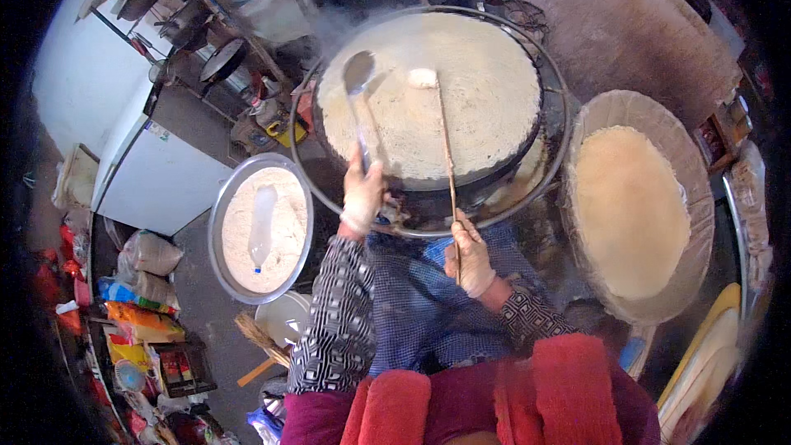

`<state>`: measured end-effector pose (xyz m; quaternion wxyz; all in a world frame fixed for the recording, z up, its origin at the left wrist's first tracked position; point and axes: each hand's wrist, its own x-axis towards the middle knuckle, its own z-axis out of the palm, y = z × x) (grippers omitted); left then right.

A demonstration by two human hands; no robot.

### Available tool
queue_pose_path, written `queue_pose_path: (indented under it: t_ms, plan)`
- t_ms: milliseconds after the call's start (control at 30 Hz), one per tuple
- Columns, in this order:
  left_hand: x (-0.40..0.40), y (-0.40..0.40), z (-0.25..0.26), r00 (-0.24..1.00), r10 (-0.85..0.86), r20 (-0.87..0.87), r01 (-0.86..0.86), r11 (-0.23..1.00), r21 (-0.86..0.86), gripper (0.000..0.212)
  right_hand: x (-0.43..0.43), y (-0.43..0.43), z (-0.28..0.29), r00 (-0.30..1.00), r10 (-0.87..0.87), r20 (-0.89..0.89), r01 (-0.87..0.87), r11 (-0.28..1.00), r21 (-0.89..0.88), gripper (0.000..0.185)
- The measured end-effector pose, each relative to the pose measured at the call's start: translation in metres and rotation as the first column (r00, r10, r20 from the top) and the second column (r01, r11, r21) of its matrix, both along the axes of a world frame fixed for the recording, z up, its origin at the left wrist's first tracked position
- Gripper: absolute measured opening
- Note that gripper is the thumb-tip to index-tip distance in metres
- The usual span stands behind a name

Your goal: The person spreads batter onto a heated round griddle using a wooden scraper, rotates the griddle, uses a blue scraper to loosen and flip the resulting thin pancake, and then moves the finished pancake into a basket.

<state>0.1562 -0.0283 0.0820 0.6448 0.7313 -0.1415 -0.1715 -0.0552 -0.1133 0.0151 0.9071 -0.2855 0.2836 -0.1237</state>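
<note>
A wide round griddle (pixel 432 180) is covered by a pale layer of batter (pixel 488 111) with swirled marks. My left hand (pixel 363 194), in a thin glove, grips the handle of a metal ladle (pixel 359 71) whose bowl is above the batter's left part. My right hand (pixel 471 256), gloved too, is closed around a thin wooden stick spreader (pixel 446 136). The spreader's batter-coated head rests on or just over the middle of the layer; I cannot tell which. Steam blurs the far side.
A metal ring (pixel 562 130) surrounds the griddle. To the left, a metal basin (pixel 216 253) holds flour-like powder and a plastic bottle (pixel 262 228). At right stands a lined basket (pixel 695 259) of yellowish meal. A straw brush (pixel 259 334) and a bucket (pixel 281 315) are lower left.
</note>
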Motion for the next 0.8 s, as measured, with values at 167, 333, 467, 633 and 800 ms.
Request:
queue_pose_path:
  t_ms: [167,333,467,633,800]
  plan:
    - [0.014,-0.061,-0.024,0.993,-0.069,-0.095,0.083,0.985,0.154,0.061,-0.005,-0.005,0.003,0.986,0.166,0.017,-0.165,0.985,-0.05,0.047]
    - [-0.002,-0.089,-0.023,0.913,-0.117,-0.39,0.056,0.985,-0.162,0.052,0.013,-0.008,0.013,0.979,0.205,0.007,-0.205,0.977,0.052,0.044]
    - [-0.013,-0.068,0.004,0.855,-0.243,-0.458,0.064,0.926,-0.371,0.018,0.021,-0.007,0.005,0.963,0.271,-0.011,-0.262,0.922,-0.285,0.042]
    - [0.017,0.05,0.017,0.443,-0.631,-0.637,-0.257,0.591,-0.765,0.02,-0.009,-0.051,0.032,0.959,0.283,-0.004,-0.225,0.754,-0.617,0.05]
    - [-0.035,0.17,0.023,0.668,-0.315,-0.674,-0.371,0.645,-0.668,0.024,-0.03,-0.103,0.038,0.947,0.191,-0.259,-0.28,0.886,-0.37,0.056]
